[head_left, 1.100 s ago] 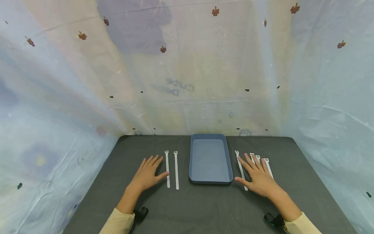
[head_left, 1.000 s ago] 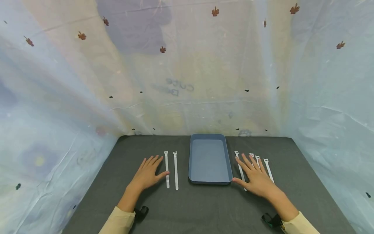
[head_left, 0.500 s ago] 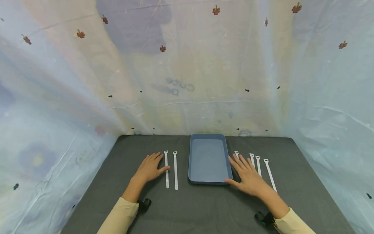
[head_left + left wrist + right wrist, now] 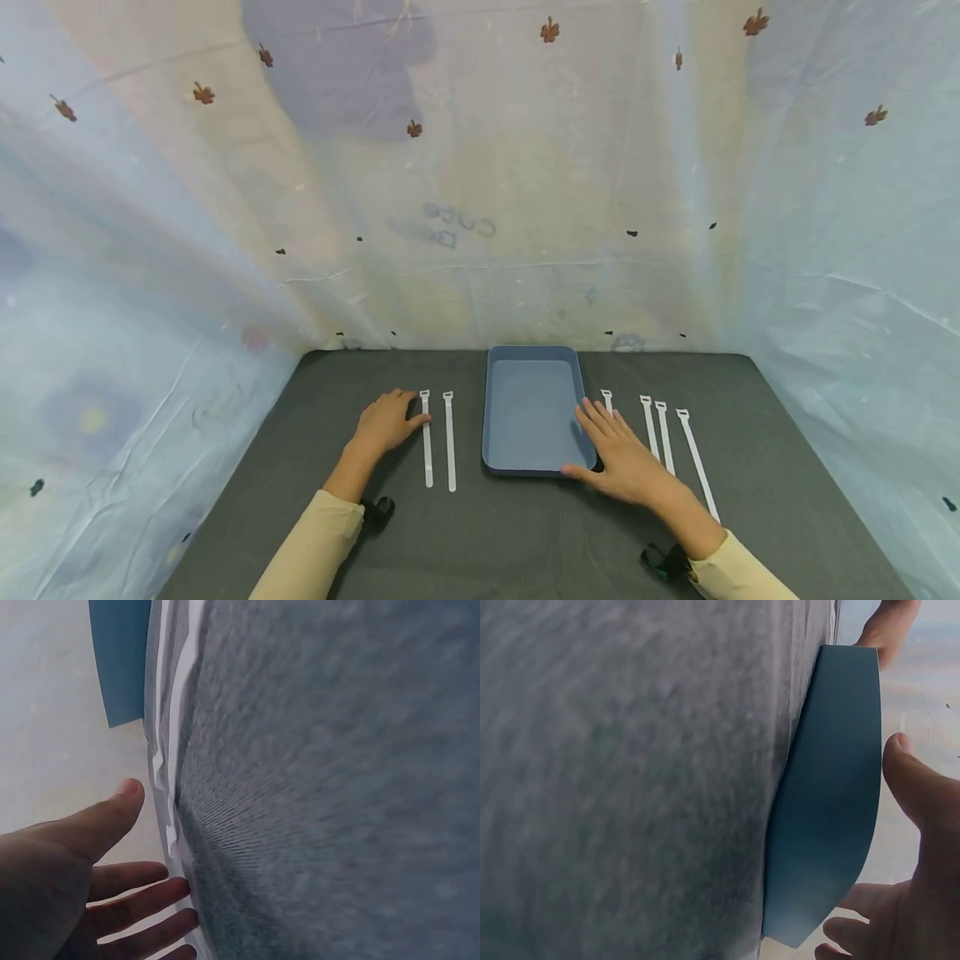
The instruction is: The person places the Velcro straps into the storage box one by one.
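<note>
At left on the dark grey cloth-covered table (image 4: 510, 533), the left hand (image 4: 384, 423), fingers loosely bent and holding nothing, has its thumb at the nearer of two flat white straps (image 4: 451, 450). Next lies a shallow blue-grey rectangular tray (image 4: 531, 417); the right hand (image 4: 626, 462), spread wide and grasping nothing, overlaps its near right corner, with four similar straps (image 4: 697, 454) partly behind and to the right.

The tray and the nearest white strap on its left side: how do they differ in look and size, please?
The tray is blue-grey, while the strap is white. The tray is broad with raised walls; the strap is a narrow strip with a slotted end. In the head view, the right hand hides part of the tray, but the strap is fully visible. Both lie on the dark cloth.
</note>
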Demonstrator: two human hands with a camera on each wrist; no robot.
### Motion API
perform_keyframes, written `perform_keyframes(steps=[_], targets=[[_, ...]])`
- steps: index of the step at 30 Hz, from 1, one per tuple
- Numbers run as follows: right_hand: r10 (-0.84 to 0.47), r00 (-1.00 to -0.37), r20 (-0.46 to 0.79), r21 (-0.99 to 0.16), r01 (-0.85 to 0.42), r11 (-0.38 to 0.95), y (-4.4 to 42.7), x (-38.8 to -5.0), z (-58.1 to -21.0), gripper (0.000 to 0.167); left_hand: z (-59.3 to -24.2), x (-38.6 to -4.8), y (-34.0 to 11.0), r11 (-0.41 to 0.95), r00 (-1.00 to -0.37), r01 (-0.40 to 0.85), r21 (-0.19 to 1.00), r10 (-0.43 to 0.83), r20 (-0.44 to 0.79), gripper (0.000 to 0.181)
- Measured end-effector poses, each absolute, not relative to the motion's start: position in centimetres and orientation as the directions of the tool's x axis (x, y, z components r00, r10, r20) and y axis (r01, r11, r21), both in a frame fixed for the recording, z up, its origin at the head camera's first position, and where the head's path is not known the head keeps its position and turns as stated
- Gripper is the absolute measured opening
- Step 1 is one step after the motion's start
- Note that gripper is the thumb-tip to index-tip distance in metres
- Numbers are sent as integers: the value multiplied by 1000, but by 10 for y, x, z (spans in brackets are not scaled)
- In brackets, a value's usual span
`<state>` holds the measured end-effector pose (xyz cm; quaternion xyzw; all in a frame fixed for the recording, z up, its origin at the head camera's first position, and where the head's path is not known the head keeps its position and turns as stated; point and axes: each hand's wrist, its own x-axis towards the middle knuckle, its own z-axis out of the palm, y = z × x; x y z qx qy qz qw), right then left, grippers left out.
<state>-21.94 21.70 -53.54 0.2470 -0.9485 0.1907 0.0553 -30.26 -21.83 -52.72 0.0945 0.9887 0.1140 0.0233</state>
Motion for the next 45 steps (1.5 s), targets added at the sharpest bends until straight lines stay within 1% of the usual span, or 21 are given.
perform_keyframes(steps=[3, 7, 11, 17, 26, 30, 33, 38, 45], targets=[[-453, -865, 216, -330, -501, 800, 213, -218, -534, 107, -526, -310, -217, 959, -982, 184, 216, 190, -7, 68], [-450, -869, 206, -325, -495, 806, 210, -218, -534, 110, -525, -318, -216, 962, -982, 184, 204, 189, -8, 68], [-438, -878, 192, -348, -478, 807, 209, -217, -533, 113, -526, -322, -215, 963, -982, 181, 202, 189, -21, 69], [-415, -893, 175, -373, -450, 811, 208, -216, -532, 115, -529, -323, -215, 964, -986, 163, 211, 169, -11, 69], [-410, -897, 168, -382, -442, 811, 208, -216, -532, 115, -532, -322, -213, 956, -987, 159, 246, 154, 39, 60], [-407, -899, 159, -392, -436, 810, 208, -216, -532, 116, -532, -321, -212, 951, -988, 157, 265, 149, 52, 60], [-404, -902, 154, -399, -431, 809, 208, -216, -532, 116, -531, -319, -210, 939, -986, 165, 301, 151, 67, 58], [-400, -904, 149, -405, -425, 810, 208, -216, -533, 116, -532, -320, -208, 900, -984, 176, 398, 150, 94, 54], [-406, -901, 150, -402, -431, 808, 208, -216, -533, 116, -535, -319, -209, 858, -991, 134, 495, 125, 52, 49]])
